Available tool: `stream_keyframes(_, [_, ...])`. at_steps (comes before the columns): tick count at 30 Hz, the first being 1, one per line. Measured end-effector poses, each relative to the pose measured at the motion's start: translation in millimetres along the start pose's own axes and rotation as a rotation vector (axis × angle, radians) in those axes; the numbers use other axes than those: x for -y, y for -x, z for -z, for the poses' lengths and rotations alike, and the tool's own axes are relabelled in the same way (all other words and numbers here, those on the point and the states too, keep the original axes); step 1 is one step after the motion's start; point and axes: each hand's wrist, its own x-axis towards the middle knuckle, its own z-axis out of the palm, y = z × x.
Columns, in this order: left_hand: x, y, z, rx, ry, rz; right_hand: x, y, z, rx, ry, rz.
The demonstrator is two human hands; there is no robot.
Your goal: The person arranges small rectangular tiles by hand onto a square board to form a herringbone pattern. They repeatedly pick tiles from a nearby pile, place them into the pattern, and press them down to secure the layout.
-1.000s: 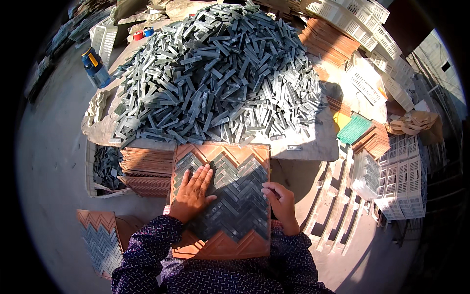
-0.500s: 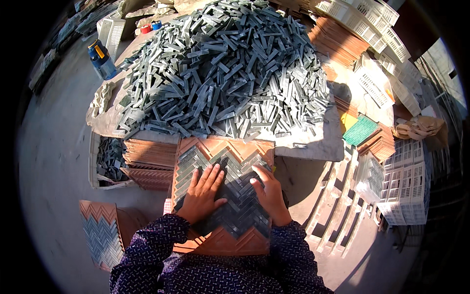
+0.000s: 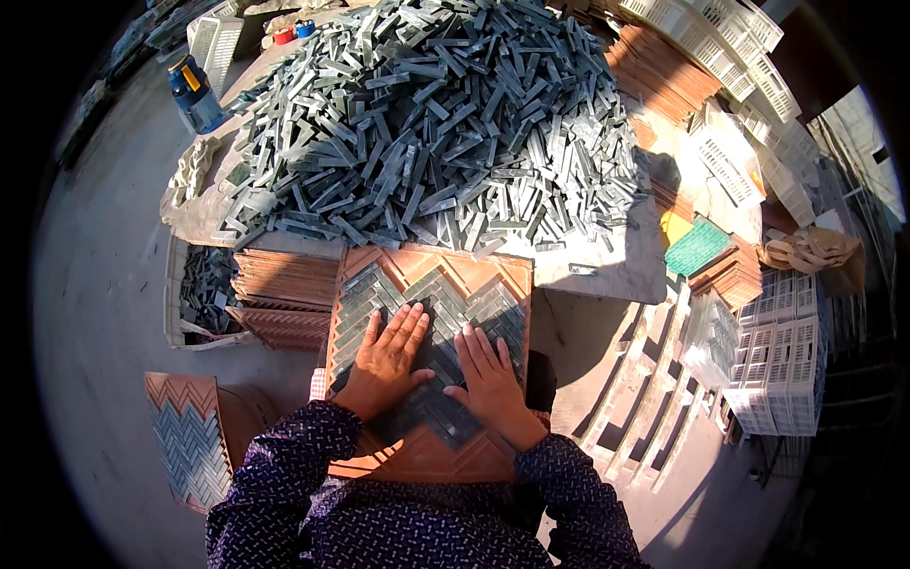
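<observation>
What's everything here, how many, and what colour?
Near tray: one, orange-brown, centre
Laid tiles: many, grey, inside it
Loose tiles: many, grey, on table
Table: one, pale, ahead
Second tray: one, orange-brown, lower left
Stacked boards: many, orange-brown, both sides
Bottle: one, blue, upper left
Small things: two, red, blue, upper left
Cloth: one, cream, table's left
Bin: one, whitish, left
Crates: several, white, mostly right
Sheet: one, green, right
Slatted rack: one, pale, right
Sleeves: two, dark patterned, bottom
Left grip: one, bare, on laid tiles
Right grip: one, bare, likewise
</observation>
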Motion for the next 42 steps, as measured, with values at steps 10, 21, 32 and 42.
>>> stream_keyframes(10, [-7,38,17,0.125,-0.040,0.050,46,36,-3,0.027,-0.158,0.146])
stream_keyframes(21, [-10,86,23,0.248,-0.093,0.103,-27,10,17,-0.078,0.038,-0.119])
stream_keyframes(32, [-16,97,31,0.248,-0.032,0.143,-13,24,23,0.055,-0.080,-0.015])
stream_keyframes(42, [-15,97,28,0.262,-0.051,0.132,-31,39,18,-0.007,-0.019,-0.035])
